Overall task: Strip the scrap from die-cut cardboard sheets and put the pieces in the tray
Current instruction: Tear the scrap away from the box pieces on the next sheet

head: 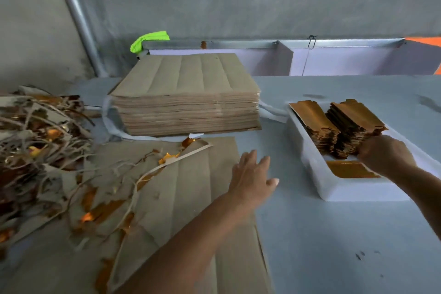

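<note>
A white tray (310,162) stands at the right and holds two stacks of gold cardboard pieces (350,126), with one more gold piece (350,169) flat in its near end. My right hand (386,153) is at the near side of the right stack, fingers curled against the pieces. My left hand (250,176) hovers with straight spread fingers over the right edge of a brown die-cut sheet (191,198) lying in front of me. A thick stack of brown die-cut sheets (186,98) sits behind it.
A heap of stripped scrap strips (35,138), brown and gold, covers the left of the grey table, and loose strips (143,174) trail over the front sheet. A metal rail (262,43) and white boards close the back edge. A green rag (149,39) hangs there.
</note>
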Demonstrator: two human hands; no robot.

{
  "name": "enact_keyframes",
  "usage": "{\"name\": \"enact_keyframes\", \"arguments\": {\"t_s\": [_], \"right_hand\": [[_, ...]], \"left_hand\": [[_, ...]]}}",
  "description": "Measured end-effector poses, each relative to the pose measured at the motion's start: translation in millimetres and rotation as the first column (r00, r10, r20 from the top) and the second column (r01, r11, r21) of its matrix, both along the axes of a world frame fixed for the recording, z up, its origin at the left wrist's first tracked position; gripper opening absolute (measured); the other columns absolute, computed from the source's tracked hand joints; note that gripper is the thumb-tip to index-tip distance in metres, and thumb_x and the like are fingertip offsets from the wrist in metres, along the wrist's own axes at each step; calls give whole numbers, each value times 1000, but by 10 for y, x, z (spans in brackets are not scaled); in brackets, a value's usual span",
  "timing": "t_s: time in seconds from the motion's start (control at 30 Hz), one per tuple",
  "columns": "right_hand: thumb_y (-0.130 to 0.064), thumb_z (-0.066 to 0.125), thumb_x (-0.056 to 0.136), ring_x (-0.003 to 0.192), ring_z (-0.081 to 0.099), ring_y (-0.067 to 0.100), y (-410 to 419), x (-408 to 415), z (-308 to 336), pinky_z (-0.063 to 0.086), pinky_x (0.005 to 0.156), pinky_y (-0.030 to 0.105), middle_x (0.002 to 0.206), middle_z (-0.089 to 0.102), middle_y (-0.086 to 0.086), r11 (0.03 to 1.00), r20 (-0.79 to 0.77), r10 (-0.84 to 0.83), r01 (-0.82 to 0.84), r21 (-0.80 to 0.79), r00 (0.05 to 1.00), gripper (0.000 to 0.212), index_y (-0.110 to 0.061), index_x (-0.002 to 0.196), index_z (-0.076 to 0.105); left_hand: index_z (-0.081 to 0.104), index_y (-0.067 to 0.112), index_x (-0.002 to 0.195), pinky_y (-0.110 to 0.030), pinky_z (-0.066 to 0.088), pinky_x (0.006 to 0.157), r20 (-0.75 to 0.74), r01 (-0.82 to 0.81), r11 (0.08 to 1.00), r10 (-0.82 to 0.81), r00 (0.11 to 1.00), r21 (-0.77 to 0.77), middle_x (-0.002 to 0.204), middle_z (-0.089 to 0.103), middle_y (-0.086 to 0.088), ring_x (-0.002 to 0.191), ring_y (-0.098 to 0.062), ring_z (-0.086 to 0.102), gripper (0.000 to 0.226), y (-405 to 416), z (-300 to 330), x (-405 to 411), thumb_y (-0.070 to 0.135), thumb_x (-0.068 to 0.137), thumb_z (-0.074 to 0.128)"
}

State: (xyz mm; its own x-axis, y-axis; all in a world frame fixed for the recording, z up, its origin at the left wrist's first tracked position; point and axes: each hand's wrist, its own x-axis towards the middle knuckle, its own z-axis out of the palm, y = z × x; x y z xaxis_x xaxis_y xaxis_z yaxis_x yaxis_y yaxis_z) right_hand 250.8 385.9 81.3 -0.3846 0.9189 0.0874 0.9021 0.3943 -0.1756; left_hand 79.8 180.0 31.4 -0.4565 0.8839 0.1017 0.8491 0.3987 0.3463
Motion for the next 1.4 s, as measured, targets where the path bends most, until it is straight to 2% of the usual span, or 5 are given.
{"name": "enact_keyframes", "arguments": {"t_s": [0.23, 0.5, 0.7, 1.0, 1.4], "right_hand": [[-2, 53, 90, 56, 54, 28, -1056, -600, 302, 41, 53, 29, 72, 65, 22, 934, -266, 285, -205, 291, 921, 19, 4, 82, 69], [-29, 69, 85, 93, 54, 7, -2074, -1457, -114, 42, 78, 20, 115, 64, -2, 709, -356, 635, -700, -87, 686, 27, -18, 109, 67], [-45, 75, 75, 130, 40, 27, -2350, -2112, -428, 39, 105, 42, 142, 43, 9, 648, -364, 611, -709, -279, 702, 74, -22, 139, 44], [-65, 66, 72, 131, 35, 36, -2316, -3044, -645, 35, 106, 48, 144, 38, 16, 768, -240, 472, -529, -360, 848, 85, -30, 142, 32], [0, 51, 87, 91, 64, 25, -3572, -3222, -355, 52, 79, 31, 104, 66, 15, 192, -417, 812, -861, -471, 409, 27, -2, 111, 64]], "left_hand": [[13, 28, 150, -54, -5, 113, -88, 19, 929, -55, 995, -370, 157, -12, -12, 144, -31, -15, 98, -1118, 36, -296, 58, 74, 68], [-2, 36, 149, -52, -31, 90, -144, 6, 711, -151, 978, -703, 147, -38, -10, 128, -29, -43, 122, -2091, 120, -731, 60, 60, 77], [-7, 40, 147, -59, -23, 101, -307, -227, 827, 69, 949, -514, 147, -40, -7, 127, -32, -43, 115, -2473, 103, -1135, 54, 66, 74], [-9, 45, 147, -50, 19, 113, 105, -250, 903, 303, 947, -348, 154, -29, 3, 145, -31, -8, 110, -2802, -36, -1606, 46, 74, 73], [19, 33, 149, -37, 37, 109, 252, -277, 955, 296, 921, -107, 155, 19, 0, 139, -19, 28, 110, -2742, 5, -2085, 15, 63, 85]]}}
